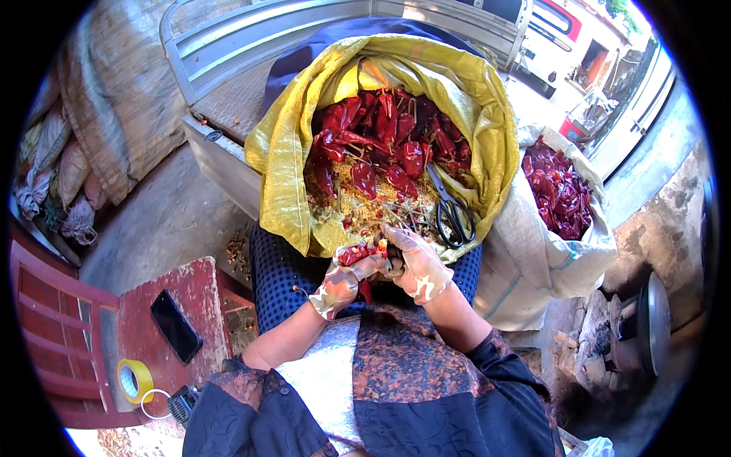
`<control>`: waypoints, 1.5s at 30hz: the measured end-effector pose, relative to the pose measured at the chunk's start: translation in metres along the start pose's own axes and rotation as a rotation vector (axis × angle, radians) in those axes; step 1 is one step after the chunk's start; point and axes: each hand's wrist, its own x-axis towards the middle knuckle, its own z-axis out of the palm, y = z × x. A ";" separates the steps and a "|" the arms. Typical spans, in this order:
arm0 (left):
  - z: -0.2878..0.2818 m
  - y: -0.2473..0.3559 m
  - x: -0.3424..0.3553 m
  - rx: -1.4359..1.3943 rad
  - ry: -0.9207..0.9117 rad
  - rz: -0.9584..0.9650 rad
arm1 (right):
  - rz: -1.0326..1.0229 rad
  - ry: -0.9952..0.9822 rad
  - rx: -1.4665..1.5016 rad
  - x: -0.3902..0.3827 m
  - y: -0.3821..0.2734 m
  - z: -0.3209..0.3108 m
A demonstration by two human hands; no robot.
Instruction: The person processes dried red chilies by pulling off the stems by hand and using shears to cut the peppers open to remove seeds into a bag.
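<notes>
Sacks are filling most of the scene: a wide yellow woven plastic sack (487, 114) is lying open across the person's lap, holding a heap of dried red chillies (396, 145) over pale seeds and stems, and a white woven sack (533, 251) is standing just beside it on the right, its mouth showing more red chillies. A pair of black-handled scissors (451, 209) is resting on the yellow sack's inner wall, apart from both hands. Near the sack's lower rim the left hand (343, 280), in a patterned work glove, is closing around a single dried red chilli (359, 255), and the gloved right hand (417, 263) is pinching at the same pod from the other side, the two hands touching. Judging from the grip, the pod is handled best by holding its body steady in the left hand and working only its end with the right fingertips, directly over the sack. On the small red desk (198, 286) at lower left, a black phone (176, 326) is lying flat and a yellow roll of tape (135, 379) is sitting near its corner.
</notes>
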 end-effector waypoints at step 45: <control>0.000 0.022 0.013 -0.007 0.065 0.124 | -0.867 0.123 -1.455 -0.003 -0.028 0.016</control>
